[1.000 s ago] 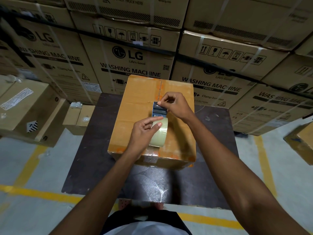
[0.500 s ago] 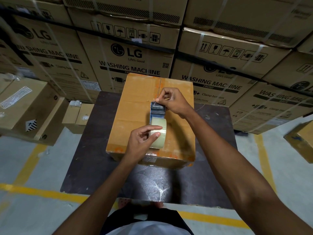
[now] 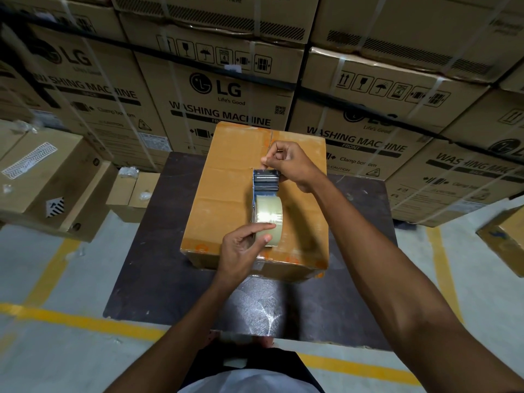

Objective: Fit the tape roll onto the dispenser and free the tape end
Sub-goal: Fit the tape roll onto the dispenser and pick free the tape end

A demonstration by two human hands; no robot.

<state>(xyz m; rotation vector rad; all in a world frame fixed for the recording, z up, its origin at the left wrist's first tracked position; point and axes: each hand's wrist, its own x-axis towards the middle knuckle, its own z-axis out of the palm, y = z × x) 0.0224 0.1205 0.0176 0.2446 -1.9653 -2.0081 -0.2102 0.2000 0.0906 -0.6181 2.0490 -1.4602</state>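
Note:
A clear-brown tape roll [image 3: 268, 215] sits on a blue tape dispenser [image 3: 265, 182], held above an orange-brown carton [image 3: 226, 199]. My left hand [image 3: 243, 249] grips the near side of the roll with thumb and fingers. My right hand [image 3: 289, 163] is closed at the dispenser's far end, fingertips pinched at the toothed edge. The tape end itself is too thin to make out between those fingertips.
The carton stands on a dark table [image 3: 158, 273]. Stacked washing-machine boxes [image 3: 215, 89] fill the back wall. Smaller cardboard boxes [image 3: 133, 194] lie on the floor at left, another at far right [image 3: 507, 239]. Yellow lines [image 3: 85, 321] mark the grey floor.
My right hand has moved farther away from the roll, along the dispenser toward its far end. The left hand has stayed on the roll, and the roll shows more.

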